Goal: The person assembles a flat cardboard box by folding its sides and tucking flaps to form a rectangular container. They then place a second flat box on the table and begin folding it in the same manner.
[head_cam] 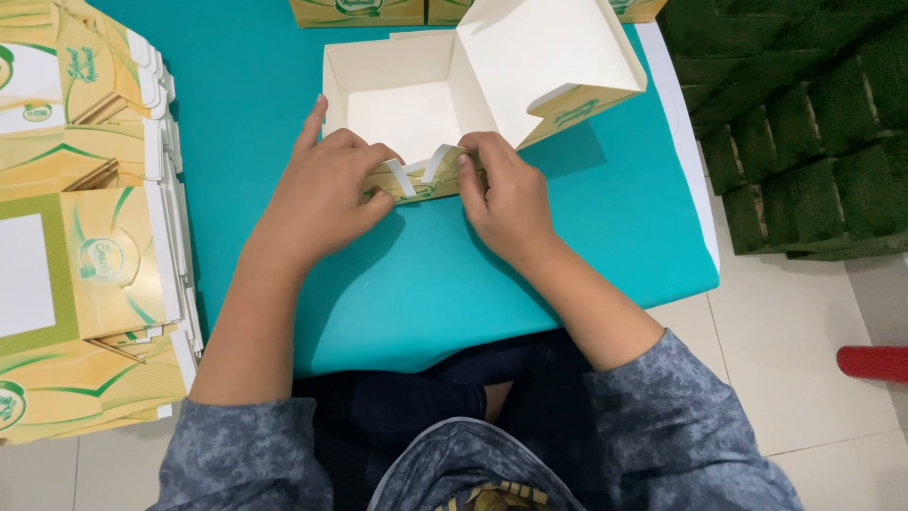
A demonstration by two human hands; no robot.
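A yellow and white cardboard box (407, 109) lies open on the teal table (567, 218), its white inside facing up and its lid (544, 57) tilted up at the right. My left hand (322, 194) and my right hand (506, 194) both pinch the box's near wall, where two small white tabs (416, 175) stick up between my fingers. My left index finger rests along the box's left side.
A tall stack of flat, unfolded yellow and green box blanks (85, 218) sits on the left. Two more boxes (378, 11) stand at the table's far edge. Green turf blocks (804, 123) rise on the right; a red object (875, 362) lies on the tiled floor.
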